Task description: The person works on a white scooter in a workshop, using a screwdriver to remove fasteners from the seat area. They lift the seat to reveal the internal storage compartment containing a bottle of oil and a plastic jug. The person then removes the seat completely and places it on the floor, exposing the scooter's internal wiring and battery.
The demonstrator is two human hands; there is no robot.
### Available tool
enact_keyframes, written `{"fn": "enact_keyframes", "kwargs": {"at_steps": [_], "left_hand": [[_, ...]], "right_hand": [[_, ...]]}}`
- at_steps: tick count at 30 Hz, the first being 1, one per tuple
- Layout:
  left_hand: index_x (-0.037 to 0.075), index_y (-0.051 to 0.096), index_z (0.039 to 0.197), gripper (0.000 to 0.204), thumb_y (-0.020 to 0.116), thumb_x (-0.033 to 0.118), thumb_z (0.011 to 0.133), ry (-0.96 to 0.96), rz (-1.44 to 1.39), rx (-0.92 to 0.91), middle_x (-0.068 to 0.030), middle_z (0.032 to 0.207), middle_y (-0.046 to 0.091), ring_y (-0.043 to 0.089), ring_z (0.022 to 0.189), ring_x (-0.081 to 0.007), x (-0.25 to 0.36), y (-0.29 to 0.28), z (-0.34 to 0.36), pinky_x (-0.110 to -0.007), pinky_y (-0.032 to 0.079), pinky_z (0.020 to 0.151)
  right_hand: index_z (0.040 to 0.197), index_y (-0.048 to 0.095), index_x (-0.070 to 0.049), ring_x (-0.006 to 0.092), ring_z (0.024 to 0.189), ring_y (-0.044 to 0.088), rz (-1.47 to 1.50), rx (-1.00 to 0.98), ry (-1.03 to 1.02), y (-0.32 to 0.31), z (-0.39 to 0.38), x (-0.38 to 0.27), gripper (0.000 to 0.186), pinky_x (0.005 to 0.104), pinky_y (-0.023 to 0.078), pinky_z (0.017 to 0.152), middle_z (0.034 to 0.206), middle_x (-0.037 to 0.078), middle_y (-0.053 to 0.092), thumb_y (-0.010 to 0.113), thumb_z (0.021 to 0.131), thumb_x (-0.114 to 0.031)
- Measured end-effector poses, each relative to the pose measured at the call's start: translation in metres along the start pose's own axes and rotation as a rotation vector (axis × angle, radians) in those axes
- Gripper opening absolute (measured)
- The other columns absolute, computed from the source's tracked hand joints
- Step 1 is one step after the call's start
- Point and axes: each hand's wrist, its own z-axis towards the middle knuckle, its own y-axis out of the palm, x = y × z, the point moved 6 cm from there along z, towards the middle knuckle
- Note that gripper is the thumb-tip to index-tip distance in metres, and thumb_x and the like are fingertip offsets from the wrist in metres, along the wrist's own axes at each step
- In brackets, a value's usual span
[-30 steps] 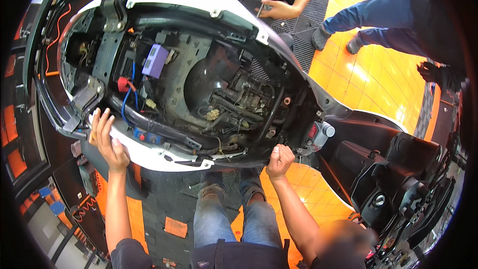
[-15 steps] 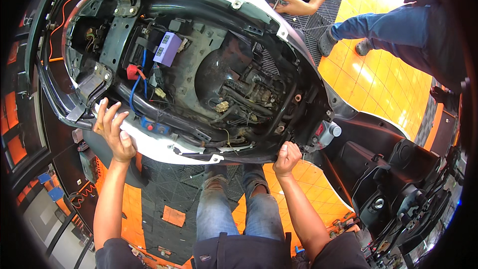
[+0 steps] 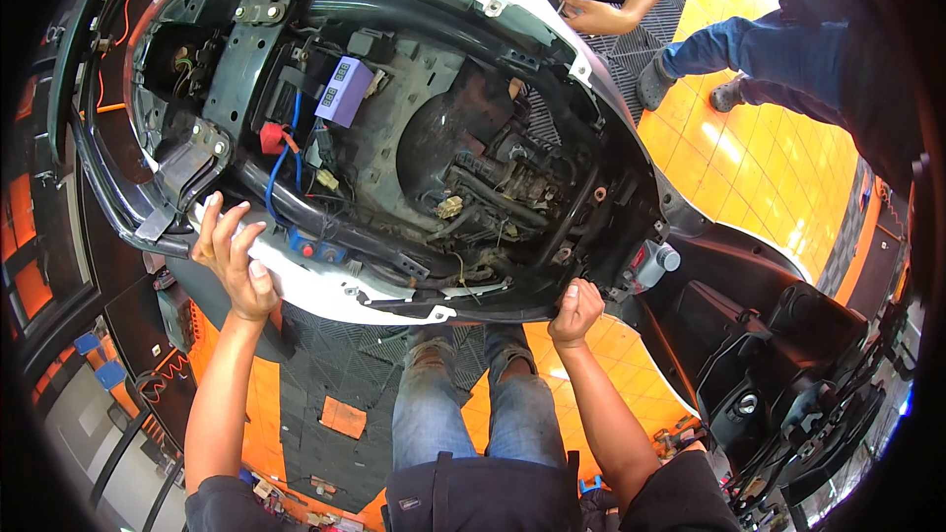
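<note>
A scooter with its seat off lies open before me, its white side panel (image 3: 325, 294) running along the near edge. My left hand (image 3: 236, 261) rests against the rear part of that panel, fingers spread and stretched upward. At the panel's front end, my right hand (image 3: 576, 313) is closed at its dark lower edge; its fingertips are partly hidden. Inside the frame sit a purple box with small displays (image 3: 342, 92), a red terminal cover (image 3: 272, 138), blue cables (image 3: 271, 187) and a pale connector (image 3: 449, 207). A blue part with a red button (image 3: 308, 249) sits beside the panel.
Across the scooter, a co-worker's hand (image 3: 596, 16) holds a thin tool. Another person in jeans (image 3: 759, 49) stands at the far right. A bottle with a grey cap (image 3: 655, 264) stands by the scooter's front. An orange tile (image 3: 343, 418) lies in the dark floor mat.
The scooter and both my hands appear slightly further right in the picture. My hands keep the same pose at the panel. The co-worker's hand has shifted a little.
</note>
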Motion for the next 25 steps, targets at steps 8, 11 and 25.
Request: {"fn": "enact_keyframes", "kwargs": {"at_steps": [8, 11, 25], "left_hand": [[0.009, 0.066, 0.109, 0.051, 0.03, 0.044, 0.102, -0.004, 0.013, -0.01, -0.0115, 0.134, 0.062, 0.042, 0.145, -0.0355, -0.002, 0.0, 0.0, -0.045, 0.025, 0.109], [0.01, 0.066, 0.109, 0.049, 0.033, 0.044, 0.099, -0.003, 0.006, 0.002, -0.0108, 0.134, 0.063, 0.042, 0.145, -0.0345, -0.004, 0.0, -0.002, -0.043, 0.026, 0.107], [0.004, 0.064, 0.112, 0.054, 0.029, 0.043, 0.099, 0.072, -0.028, -0.001, -0.0183, 0.134, 0.061, 0.04, 0.144, -0.0412, -0.01, 0.003, 0.004, -0.055, 0.028, 0.117]], "right_hand": [[0.061, 0.038, -0.002, 0.0335, 0.051, 0.037, -0.028, -0.044, -0.03, -0.001, 0.002, -0.002, 0.034, 0.0442, 0.027, 0.055, 0.058, 0.014, 0.037, 0.047, 0.093, -0.012], [0.064, 0.043, 0.0, 0.0306, 0.053, 0.042, -0.032, -0.124, 0.011, 0.002, 0.005, -0.004, 0.036, 0.0422, 0.031, 0.055, 0.061, 0.015, 0.041, 0.055, 0.095, -0.014], [0.105, 0.071, -0.002, 0.0252, 0.104, 0.06, 2.084, -0.921, 0.092, 0.047, 0.109, -0.276, 0.037, 0.0391, 0.045, 0.094, 0.115, 0.014, 0.065, 0.057, 0.1, -0.036]]}}
